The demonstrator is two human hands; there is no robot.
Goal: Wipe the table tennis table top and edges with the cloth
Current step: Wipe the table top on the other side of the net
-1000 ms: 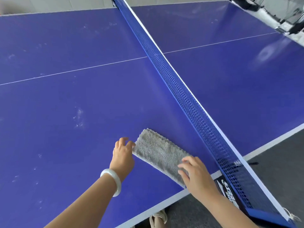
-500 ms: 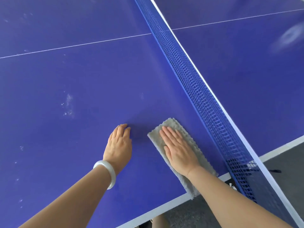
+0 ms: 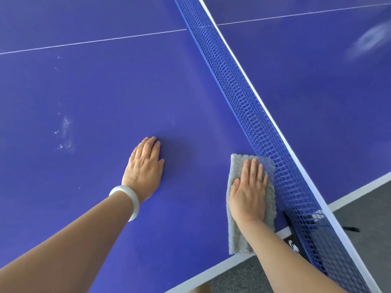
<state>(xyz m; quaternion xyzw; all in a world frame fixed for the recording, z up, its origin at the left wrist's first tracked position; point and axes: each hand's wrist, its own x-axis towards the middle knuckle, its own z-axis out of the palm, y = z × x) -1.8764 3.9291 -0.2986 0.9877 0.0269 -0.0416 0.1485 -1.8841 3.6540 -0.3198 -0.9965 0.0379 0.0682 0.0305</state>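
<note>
**Q:** Where is the right hand, and what is it doing?
**A:** The right hand lies flat, palm down, on a grey cloth. Its fingers are straight and close together, pointing away from the person. It presses the cloth onto the blue bench, with nothing curled round or pinched.

**Q:** How does the cloth lie under that hand?
**A:** It is a long folded strip running the same way as the hand. Its far end shows just beyond the fingertips. Its near end reaches past the wrist to the white border line at the bench's near edge. A narrow band of cloth shows on either side of the hand.

**Q:** What is beside it?
**A:** Just to the hand's right stands the blue net. The cloth's right edge lies along its foot, though whether they touch is unclear. The cloth's far right corner is seen through the mesh. Nearer the person, the net's black clamp sits at the bench edge.

**Q:** And the other hand?
**A:** The left hand rests flat on bare bench, well to the left of the cloth. Its fingers are straight and together, holding nothing. A pale bangle circles its wrist.

**Q:** Anything further out?
**A:** Left of that hand are pale dusty smudges. Far beyond both hands a thin white line crosses the bench. Grey floor shows past the bench edge, right of the net.
</note>
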